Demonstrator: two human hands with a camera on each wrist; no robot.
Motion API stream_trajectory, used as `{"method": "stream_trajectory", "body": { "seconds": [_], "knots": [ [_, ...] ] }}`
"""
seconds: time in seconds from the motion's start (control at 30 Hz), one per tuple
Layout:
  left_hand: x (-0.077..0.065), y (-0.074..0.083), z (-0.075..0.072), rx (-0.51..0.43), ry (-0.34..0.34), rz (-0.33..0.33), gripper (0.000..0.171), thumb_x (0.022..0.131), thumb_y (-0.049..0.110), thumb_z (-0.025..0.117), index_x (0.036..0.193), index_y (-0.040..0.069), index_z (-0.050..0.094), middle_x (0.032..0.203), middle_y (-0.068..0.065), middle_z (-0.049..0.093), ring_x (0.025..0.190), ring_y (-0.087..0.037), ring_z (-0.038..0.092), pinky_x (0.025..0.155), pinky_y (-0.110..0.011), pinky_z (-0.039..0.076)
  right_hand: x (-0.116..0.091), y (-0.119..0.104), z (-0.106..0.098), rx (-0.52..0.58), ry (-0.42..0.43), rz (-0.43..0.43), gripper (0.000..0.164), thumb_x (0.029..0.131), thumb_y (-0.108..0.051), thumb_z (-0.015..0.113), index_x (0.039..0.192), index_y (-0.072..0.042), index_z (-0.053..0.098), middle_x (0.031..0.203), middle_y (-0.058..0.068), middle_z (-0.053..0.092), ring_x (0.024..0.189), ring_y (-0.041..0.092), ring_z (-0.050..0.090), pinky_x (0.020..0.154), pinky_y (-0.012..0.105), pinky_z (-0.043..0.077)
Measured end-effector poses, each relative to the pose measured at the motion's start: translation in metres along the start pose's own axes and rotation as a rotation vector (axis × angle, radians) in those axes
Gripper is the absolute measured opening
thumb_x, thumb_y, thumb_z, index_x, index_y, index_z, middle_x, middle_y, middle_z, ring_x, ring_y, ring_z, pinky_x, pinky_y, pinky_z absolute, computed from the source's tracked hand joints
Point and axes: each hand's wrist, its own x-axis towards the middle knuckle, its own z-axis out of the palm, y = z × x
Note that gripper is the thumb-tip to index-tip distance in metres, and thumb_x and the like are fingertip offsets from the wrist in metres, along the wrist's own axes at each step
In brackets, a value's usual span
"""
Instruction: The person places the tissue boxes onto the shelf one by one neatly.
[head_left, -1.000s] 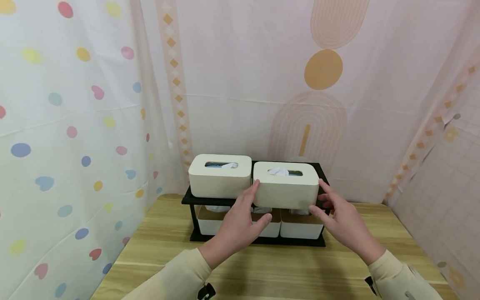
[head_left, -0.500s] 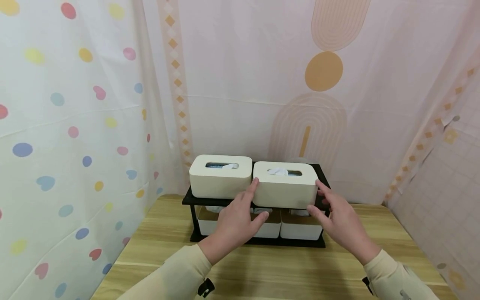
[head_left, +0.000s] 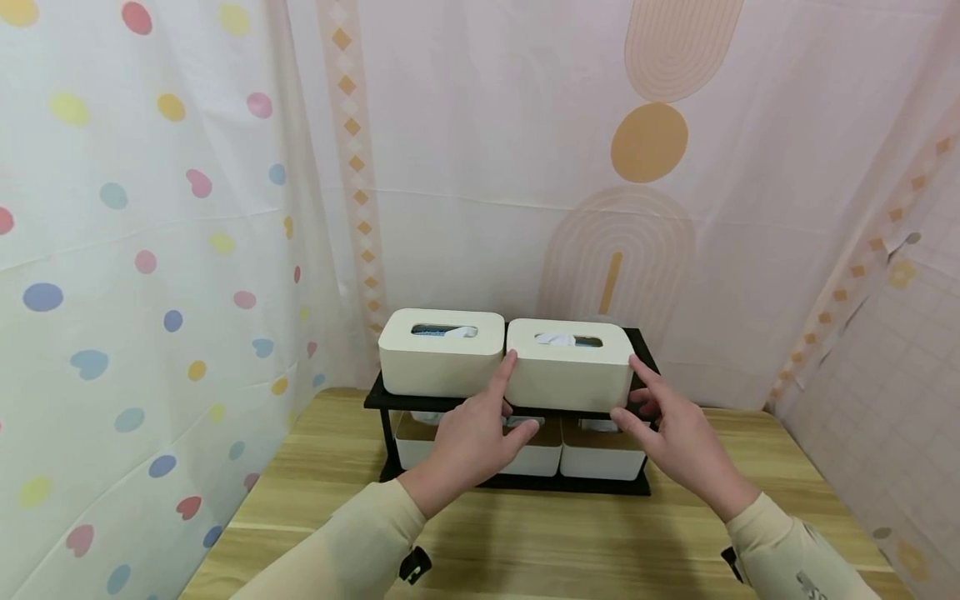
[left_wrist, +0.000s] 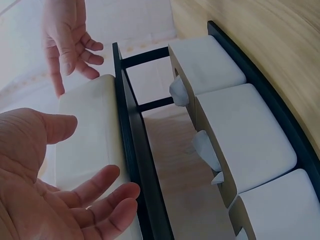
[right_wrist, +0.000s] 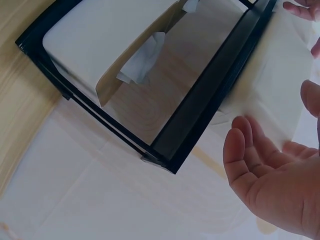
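Observation:
A cream tissue box with a slot in its lid, white tissue showing, sits at the right of the black rack's top shelf. My left hand is at its front left corner, index finger extended against it, thumb apart. At its right end my right hand touches it with fingertips, thumb near the lower front corner. In the left wrist view the left hand has its fingers loosely bent beside the box. The right wrist view shows the right hand with relaxed fingers along the box end.
A second cream tissue box stands to the left on the same shelf. Below are three boxes with white sides and brown tops, one of them a right-hand box, tissues poking out. The rack stands on a wooden table before a patterned curtain.
The right-hand cream box has slid back on the top shelf and a little left, now nearly level with the other. Both hands have followed it slightly, fingers still against it.

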Motion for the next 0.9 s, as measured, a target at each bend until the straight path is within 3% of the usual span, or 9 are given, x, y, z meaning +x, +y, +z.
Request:
{"method": "stream_trajectory", "body": {
  "seconds": [0.2,0.53,0.8,0.9],
  "knots": [
    [0.0025,0.0003,-0.0020,0.006,-0.011,-0.014,0.097,0.100,0.050,0.073,0.173,0.023,0.016,0.101,0.002,0.078,0.069,-0.011,0.064,0.058,-0.034,0.048,0.0022,-0.0016,-0.0012,0.061,-0.065,0.024,0.082,0.104,-0.034,0.073,0.170,-0.015,0.029,0.100,-0.004,0.080,0.077,0.003,0.066,0.072,0.026,0.054],
    [0.0041,0.0005,-0.0018,0.023,-0.040,-0.044,0.097,0.100,0.050,0.073,0.173,0.025,0.015,0.091,0.005,0.072,0.062,-0.010,0.056,0.054,-0.033,0.044,0.0072,-0.0001,0.0004,0.077,-0.128,0.076,0.085,0.104,-0.038,0.071,0.172,-0.018,0.024,0.095,-0.003,0.079,0.079,0.006,0.067,0.075,0.030,0.056],
    [0.0051,-0.0001,-0.0015,0.055,-0.035,-0.043,0.097,0.100,0.052,0.072,0.173,0.026,0.014,0.086,0.006,0.070,0.059,-0.009,0.055,0.052,-0.032,0.043,0.0082,0.0015,0.0009,0.084,-0.130,0.087,0.085,0.105,-0.039,0.071,0.172,-0.019,0.024,0.095,-0.003,0.078,0.079,0.007,0.066,0.074,0.031,0.055],
    [0.0054,-0.0007,-0.0013,0.086,-0.013,-0.032,0.096,0.100,0.052,0.073,0.173,0.025,0.017,0.080,0.006,0.067,0.058,-0.009,0.054,0.050,-0.031,0.042,0.0083,0.0012,0.0012,0.074,-0.103,0.071,0.082,0.104,-0.038,0.072,0.171,-0.018,0.028,0.110,0.008,0.078,0.084,0.013,0.069,0.076,0.035,0.057]
  ]
}}
